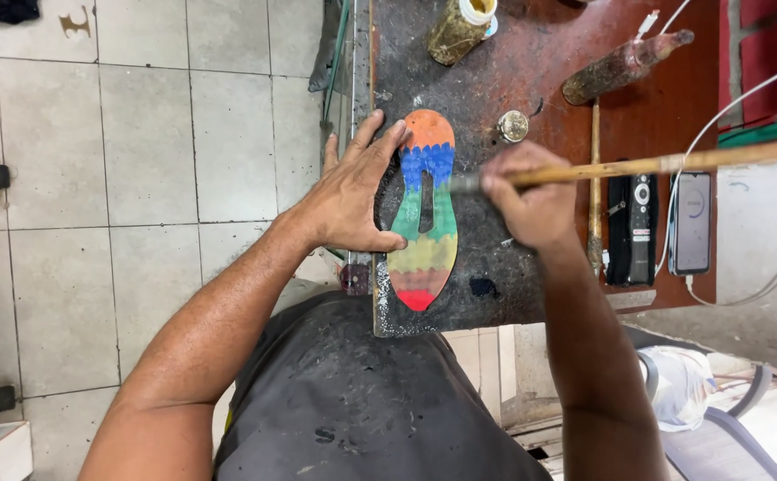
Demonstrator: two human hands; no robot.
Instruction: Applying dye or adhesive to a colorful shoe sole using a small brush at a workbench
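Here, nearest the camera, the person's dark grey shirt (353, 401) fills the lower middle, with both bare forearms reaching forward over a stained, dark desk (486, 258). The left hand (353, 200) lies spread wide and flat, fingers pressing the left edge of a rainbow-coloured shoe sole (422, 214) that rests lengthwise on the desk, red end toward the person and orange end away. The right hand (527, 200) is closed around a long wooden-handled brush (638, 165), whose tip touches the blue band of the sole. Just beyond the sole sits a small round metal cap (513, 126). To the right lie a black remote control (631, 227) and a phone (693, 223) on a white cable. Farthest off stand a grimy jar (460, 31) and a brown bottle (625, 67) lying on its side.
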